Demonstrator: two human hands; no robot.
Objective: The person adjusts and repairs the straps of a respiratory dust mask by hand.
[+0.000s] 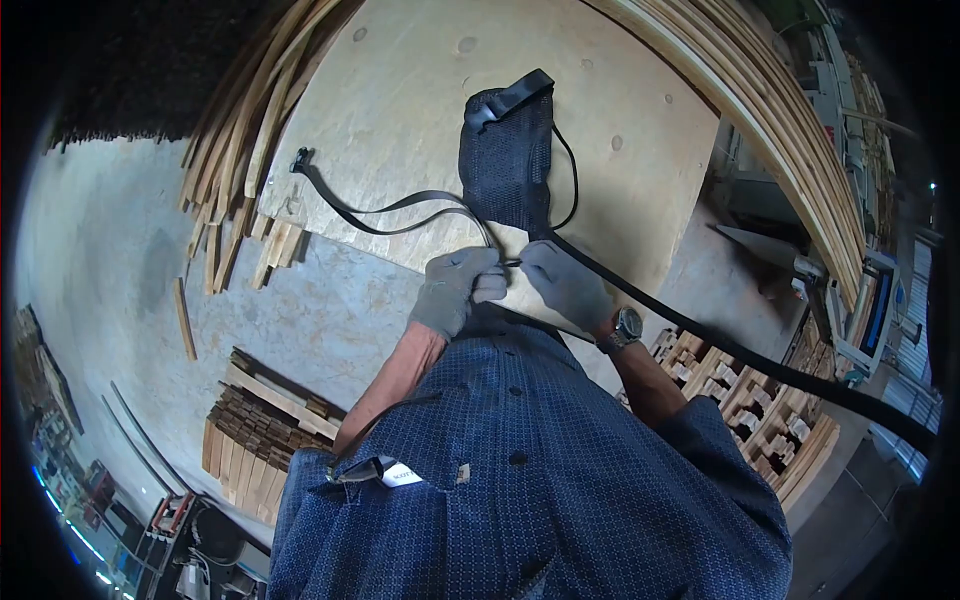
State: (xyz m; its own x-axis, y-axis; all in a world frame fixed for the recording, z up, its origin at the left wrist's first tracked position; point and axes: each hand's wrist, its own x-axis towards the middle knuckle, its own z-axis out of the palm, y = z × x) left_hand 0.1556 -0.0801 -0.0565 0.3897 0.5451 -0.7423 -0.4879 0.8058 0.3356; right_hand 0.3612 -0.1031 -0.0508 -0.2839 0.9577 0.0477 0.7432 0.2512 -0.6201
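Both gloved hands are brought together at the near edge of the plywood worktop (400,90). The left hand (458,288) is curled closed around a thin black strap (400,207), and the right hand (563,282) is pinched on the same strap end or a small fitting between the two; which one cannot be told. The strap is likely held taut between the hands so the fitting can be worked.

A black mesh pouch (507,160) is laid flat on the worktop just beyond the hands, long axis running away from the body, its buckled end (513,95) pointed to the far side. The strap is looped off to the left and ended at a clip (301,158). A thick black hose (760,362) is run from beside the right hand out to the right. Wooden slats (235,130) are stacked at the worktop's left edge, a block stack (262,430) is seen on the floor (110,240), and a wristwatch (626,326) is worn on the right wrist.
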